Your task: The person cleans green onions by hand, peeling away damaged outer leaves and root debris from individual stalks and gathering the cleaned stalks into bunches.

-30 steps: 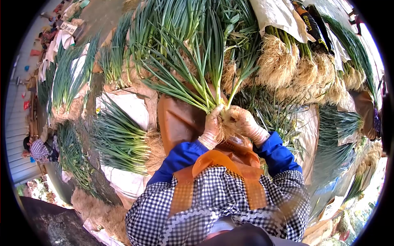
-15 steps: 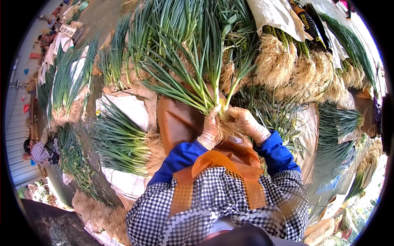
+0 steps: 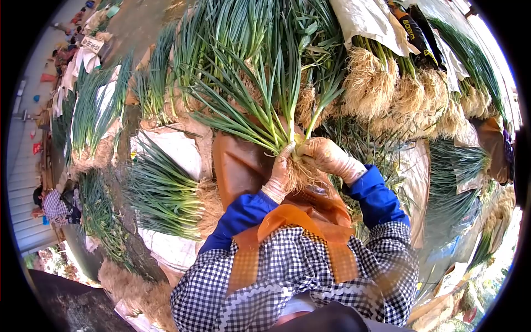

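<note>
A clump of green onions (image 3: 279, 119) fans out in front of me, leaves pointing away and pale roots (image 3: 301, 176) hanging toward my lap. My left hand (image 3: 282, 171), in a thin soiled glove, is wrapped round the white base of the clump, thumb up along the stems. My right hand (image 3: 332, 157), gloved alike, is closed against the right side of the base, just above the roots. Its fingertips are partly hidden, so exactly which stem they pinch is unclear. Beneath the clump, an orange-brown plastic apron (image 3: 238, 157) covers my lap.
Loose green onions (image 3: 238, 27) are heaped ahead. To the left a neat bundle (image 3: 166, 193) lies on white sacking (image 3: 171, 149). Rooted bundles (image 3: 370, 80) under a white sheet (image 3: 370, 22) stand at the upper right. Leaf scraps litter the right side. Another person (image 3: 55, 205) sits far left.
My right hand has turned and shifted slightly left, closer over the base of the clump. The left hand and the green onions stay nearly in place.
</note>
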`<state>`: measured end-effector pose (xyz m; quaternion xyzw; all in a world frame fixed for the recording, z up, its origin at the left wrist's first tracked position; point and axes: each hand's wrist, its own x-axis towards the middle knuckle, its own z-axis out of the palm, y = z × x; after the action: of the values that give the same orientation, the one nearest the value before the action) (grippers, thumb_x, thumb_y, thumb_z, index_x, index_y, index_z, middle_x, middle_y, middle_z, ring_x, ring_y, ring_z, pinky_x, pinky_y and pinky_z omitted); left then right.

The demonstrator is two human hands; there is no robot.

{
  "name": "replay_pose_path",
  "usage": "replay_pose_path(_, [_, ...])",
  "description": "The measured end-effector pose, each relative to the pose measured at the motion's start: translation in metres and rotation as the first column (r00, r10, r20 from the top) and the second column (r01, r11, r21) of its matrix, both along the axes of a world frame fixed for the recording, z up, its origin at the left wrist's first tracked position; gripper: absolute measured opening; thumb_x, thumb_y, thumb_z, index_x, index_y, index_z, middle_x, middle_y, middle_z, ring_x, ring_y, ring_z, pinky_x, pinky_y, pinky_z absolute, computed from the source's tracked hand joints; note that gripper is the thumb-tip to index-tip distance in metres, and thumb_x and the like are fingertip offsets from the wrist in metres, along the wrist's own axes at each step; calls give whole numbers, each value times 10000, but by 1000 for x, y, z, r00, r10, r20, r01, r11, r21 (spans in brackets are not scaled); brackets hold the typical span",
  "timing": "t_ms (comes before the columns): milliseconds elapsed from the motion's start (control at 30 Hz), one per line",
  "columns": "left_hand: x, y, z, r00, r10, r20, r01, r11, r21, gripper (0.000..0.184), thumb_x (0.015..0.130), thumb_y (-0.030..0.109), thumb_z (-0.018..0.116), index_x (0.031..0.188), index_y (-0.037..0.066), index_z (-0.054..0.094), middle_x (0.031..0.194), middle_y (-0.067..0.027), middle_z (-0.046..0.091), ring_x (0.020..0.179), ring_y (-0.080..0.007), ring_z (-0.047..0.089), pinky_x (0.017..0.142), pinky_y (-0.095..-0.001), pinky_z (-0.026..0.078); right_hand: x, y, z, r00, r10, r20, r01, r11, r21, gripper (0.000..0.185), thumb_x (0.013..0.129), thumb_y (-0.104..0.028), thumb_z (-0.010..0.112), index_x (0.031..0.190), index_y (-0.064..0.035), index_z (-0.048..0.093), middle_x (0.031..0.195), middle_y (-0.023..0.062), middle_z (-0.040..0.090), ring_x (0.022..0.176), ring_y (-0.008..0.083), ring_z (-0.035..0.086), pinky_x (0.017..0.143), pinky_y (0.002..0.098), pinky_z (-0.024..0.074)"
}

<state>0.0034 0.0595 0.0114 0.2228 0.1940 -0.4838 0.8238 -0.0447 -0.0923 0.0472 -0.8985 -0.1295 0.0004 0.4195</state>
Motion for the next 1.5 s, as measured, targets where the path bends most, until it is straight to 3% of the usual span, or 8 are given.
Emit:
replay_pose_path(233, [5, 5, 7, 998, -20, 55, 24, 997, -75, 319, 860, 249, 559, 1035, -17, 537, 922, -165, 592, 829, -259, 594, 749, -371, 515, -54, -5, 39, 752, 388, -533, -636, 638, -434, 310, 877, -352, 481, 776, -99, 628, 805, 45, 612, 738, 196, 604, 652, 345, 513])
replay_pose_path(267, [4, 3, 10, 997, -2, 81, 6, 999, -51, 331, 860, 257, 561, 1041, -19, 531, 925, -162, 590, 821, -247, 596, 726, -366, 526, -45, -14, 52, 589, 30, -808, -542, 756, -368, 384, 900, -410, 455, 757, -96, 624, 791, 60, 619, 709, 201, 606, 642, 341, 514])
replay_pose_path(367, [3, 2, 10, 997, 4, 80, -3, 1000, -13, 342, 882, 269, 532, 1088, -4, 515, 959, -143, 588, 862, -240, 606, 723, -353, 542, -22, -38, 19, 968, -253, -2, 248, 951, -183, 381, 857, -464, 524, 973, -119, 638, 711, 90, 638, 592, 220, 622, 537, 325, 507])
replay_pose_path(700, [11, 3, 1, 965, -153, 211, 169, 984, -59, 286, 899, 266, 490, 1052, 26, 512, 904, -130, 602, 787, -260, 614, 641, -397, 540, -64, -37, -6, 786, 1, -619, 187, 953, 240, 439, 887, -447, 510, 873, -24, 629, 761, 115, 623, 767, 180, 570, 722, 368, 457])
replay_pose_path(833, [22, 2, -1, 903, -385, 191, 428, 841, -332, 235, 869, 226, 550, 1008, 36, 551, 886, -77, 585, 764, -215, 594, 611, -341, 511, -19, -13, -27, 808, -231, -542, 582, 461, 670, 445, 916, -385, 494, 1188, -34, 510, 1053, 19, 564, 917, 133, 530, 872, 306, 417])
replay_pose_path(1033, [4, 16, -4, 437, -455, 776, -15, 859, 512, 211, 759, 24, 690, 937, 40, 578, 819, 10, 573, 763, -100, 564, 677, -225, 473, 25, 28, 13, 842, -227, -489, 535, 243, 809, 438, 846, -77, 583, 1259, -84, 435, 976, 9, 576, 792, 105, 565, 650, 235, 490])
replay_pose_path(1267, [1, 29, 20, 948, -297, -117, 264, 934, -239, 280, 813, 16, 555, 1092, 31, 532, 1001, -93, 600, 949, -237, 589, 882, -386, 471, 7, 27, 10, 725, -243, -644, 644, -93, 759, 287, 897, -298, 494, 1056, -69, 561, 823, 34, 626, 666, 122, 595, 522, 235, 471])
replay_pose_path(1500, [-2, 22, -19, 945, -326, -10, 321, 936, -145, 302, 826, 14, 500, 1124, -31, 513, 1012, -166, 607, 930, -282, 606, 840, -402, 500, 33, 36, -36, 827, -293, -480, 559, 341, 756, 362, 950, -205, 463, 1262, -22, 456, 1096, 12, 562, 920, 76, 527, 800, 195, 431])
